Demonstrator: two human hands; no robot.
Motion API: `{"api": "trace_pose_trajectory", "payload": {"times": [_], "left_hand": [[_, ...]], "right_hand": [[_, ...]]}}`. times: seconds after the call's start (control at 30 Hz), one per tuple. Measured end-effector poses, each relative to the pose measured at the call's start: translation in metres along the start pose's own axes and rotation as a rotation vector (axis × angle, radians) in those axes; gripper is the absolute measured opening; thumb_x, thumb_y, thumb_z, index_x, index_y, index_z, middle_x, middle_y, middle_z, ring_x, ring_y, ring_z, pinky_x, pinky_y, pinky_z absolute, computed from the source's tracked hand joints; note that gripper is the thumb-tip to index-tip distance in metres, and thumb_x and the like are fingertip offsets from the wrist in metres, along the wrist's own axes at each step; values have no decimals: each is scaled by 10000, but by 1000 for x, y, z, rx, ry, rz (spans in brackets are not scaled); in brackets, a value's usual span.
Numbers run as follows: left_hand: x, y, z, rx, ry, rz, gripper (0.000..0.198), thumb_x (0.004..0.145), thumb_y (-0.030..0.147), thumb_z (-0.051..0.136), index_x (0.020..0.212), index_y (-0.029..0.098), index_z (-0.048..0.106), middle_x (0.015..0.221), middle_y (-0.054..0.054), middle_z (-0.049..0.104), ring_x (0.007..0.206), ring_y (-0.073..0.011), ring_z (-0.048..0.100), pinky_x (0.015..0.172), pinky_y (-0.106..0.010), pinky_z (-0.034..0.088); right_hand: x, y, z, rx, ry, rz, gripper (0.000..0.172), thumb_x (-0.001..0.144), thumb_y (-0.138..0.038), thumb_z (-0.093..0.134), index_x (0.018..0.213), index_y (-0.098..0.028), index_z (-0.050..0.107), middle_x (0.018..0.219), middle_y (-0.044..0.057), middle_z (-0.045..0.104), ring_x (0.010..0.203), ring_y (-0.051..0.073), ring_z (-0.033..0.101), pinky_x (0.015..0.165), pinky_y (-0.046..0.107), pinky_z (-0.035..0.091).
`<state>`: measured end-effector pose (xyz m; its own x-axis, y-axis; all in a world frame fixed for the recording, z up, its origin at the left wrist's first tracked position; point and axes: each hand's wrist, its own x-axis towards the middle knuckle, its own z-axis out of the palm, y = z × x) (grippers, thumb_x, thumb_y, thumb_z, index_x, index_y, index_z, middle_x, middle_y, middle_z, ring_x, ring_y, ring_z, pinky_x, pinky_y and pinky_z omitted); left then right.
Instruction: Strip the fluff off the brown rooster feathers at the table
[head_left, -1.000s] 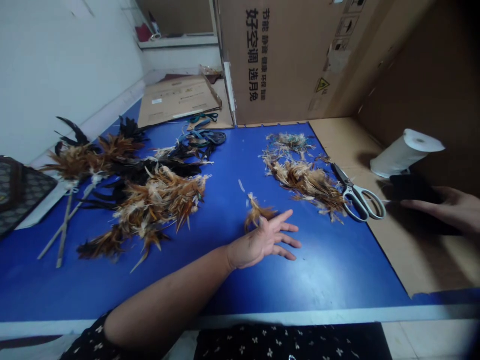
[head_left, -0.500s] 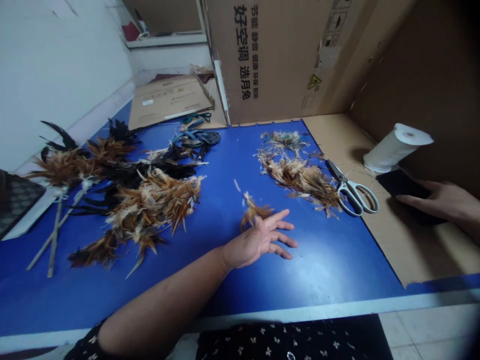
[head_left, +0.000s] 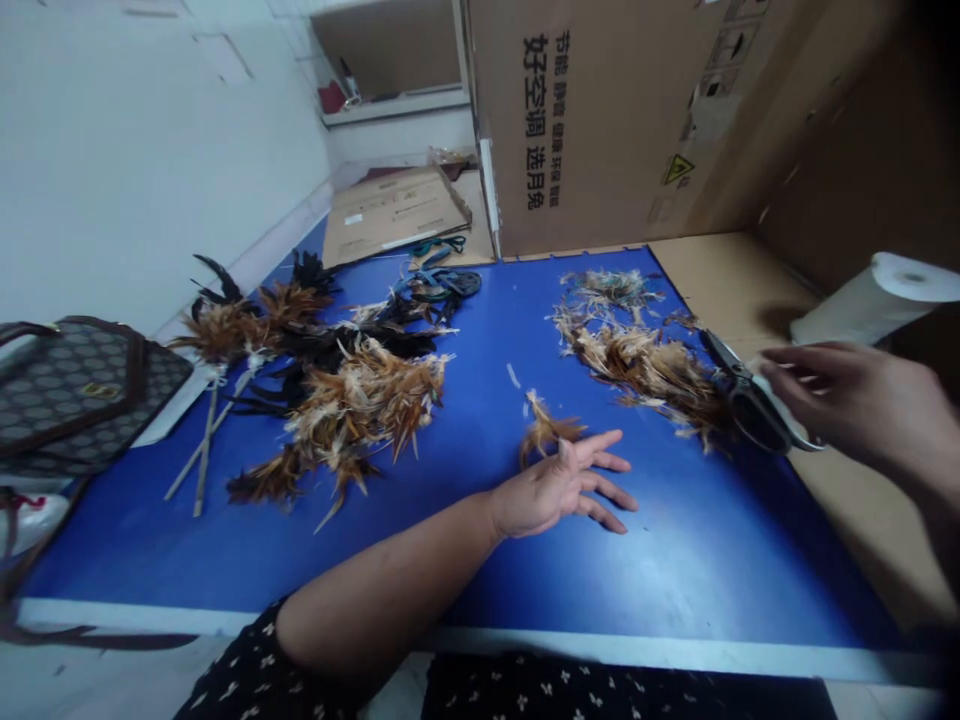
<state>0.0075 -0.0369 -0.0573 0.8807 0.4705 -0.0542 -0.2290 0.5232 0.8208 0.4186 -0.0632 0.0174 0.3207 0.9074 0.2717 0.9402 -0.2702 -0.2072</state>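
My left hand (head_left: 559,490) is open, palm turned sideways and fingers spread, just above the blue table (head_left: 480,580). A small tuft of brown feathers (head_left: 547,430) lies beside its thumb. On the right, my right hand (head_left: 870,400) is closed around the handle of the scissors (head_left: 757,405). The scissors are tilted and somewhat blurred, with their blades toward the far side. Next to them spreads a pile of brown and cream feathers (head_left: 637,360). Nearer the left lies a larger heap of brown feathers (head_left: 367,390), with black feathers (head_left: 337,342) behind it.
A white roll (head_left: 862,300) stands on the cardboard (head_left: 720,280) at the right. Large cardboard panels (head_left: 600,120) wall the back and right. Two sticks with feathers (head_left: 206,440) lie crossed at the left, near a patterned bag (head_left: 82,390). Blue-green straps (head_left: 442,280) lie at the back.
My right hand has left the dark flat object and taken hold of the scissors, which have tilted up. The view has swung left, showing more of the bag. My left hand stays by the tuft.
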Motion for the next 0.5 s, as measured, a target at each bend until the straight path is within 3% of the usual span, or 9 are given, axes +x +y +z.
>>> {"api": "trace_pose_trajectory", "payload": {"times": [0.1, 0.17, 0.27, 0.37, 0.5], "left_hand": [[0, -3, -2, 10, -5, 11, 1147, 942, 1001, 452, 1811, 256, 377, 1641, -307, 466, 1272, -395, 711, 952, -545, 653], [1, -5, -3, 20, -12, 14, 1143, 937, 1002, 462, 1805, 263, 382, 1624, -298, 475, 1258, -386, 718, 946, -534, 655], [2, -9, -5, 48, -28, 20, 1153, 929, 998, 496, 1808, 264, 363, 1596, -286, 483, 1229, -370, 732, 942, -523, 656], [3, -11, -7, 87, -52, 27, 1129, 949, 973, 512, 1813, 266, 341, 1594, -286, 477, 1206, -353, 745, 951, -520, 653], [2, -10, -6, 105, -66, 31, 1109, 963, 958, 514, 1808, 260, 342, 1580, -288, 489, 1170, -339, 764, 938, -509, 657]], "right_hand": [[20, -74, 7, 170, -29, -64, 295, 1023, -383, 702, 1189, -240, 899, 1208, 120, 875, 975, 253, 777, 849, 357, 521], [42, -100, 16, 185, -62, -45, 287, 1033, -335, 700, 1220, -239, 895, 1232, 113, 876, 983, 227, 774, 862, 331, 511], [78, -113, 30, 176, -143, 24, 236, 1030, -297, 720, 1147, -185, 891, 1085, 119, 880, 858, 191, 737, 798, 320, 490], [104, -117, 41, 158, -280, 111, 222, 1004, -383, 829, 1001, -162, 842, 833, 44, 802, 705, 150, 664, 752, 308, 518], [113, -125, 48, 200, -377, 178, 344, 1068, -484, 790, 955, -162, 756, 827, -28, 720, 701, 128, 662, 733, 302, 597]]}}
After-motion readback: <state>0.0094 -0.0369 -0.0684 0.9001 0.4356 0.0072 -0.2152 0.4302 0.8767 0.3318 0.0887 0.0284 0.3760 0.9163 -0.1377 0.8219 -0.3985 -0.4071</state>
